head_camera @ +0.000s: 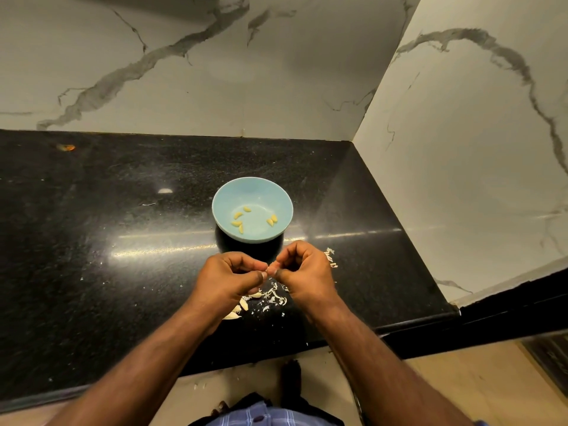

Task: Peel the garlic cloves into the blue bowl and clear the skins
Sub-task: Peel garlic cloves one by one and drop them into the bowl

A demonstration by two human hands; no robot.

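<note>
A: Lower centre of frame, just below the blue bowl [252,192]: left hand [229,276] and right hand [302,272] are meeting, fingertips of both pinching one garlic clove [272,268] between them.

B: Bowl contents?

A: Six peeled cloves [240,224] are lying inside. Unpeeled cloves [238,309] are waiting lower centre on the black counter [92,241], beside the loose skins [275,298]; more skins are sitting right of the right hand.

B: Handling?

A: Judging the clove light, firm, likely slippery once bare. Skin is papery, tearing easily. Best grip: pinching the clove's ends, peeling from the tip.
</note>
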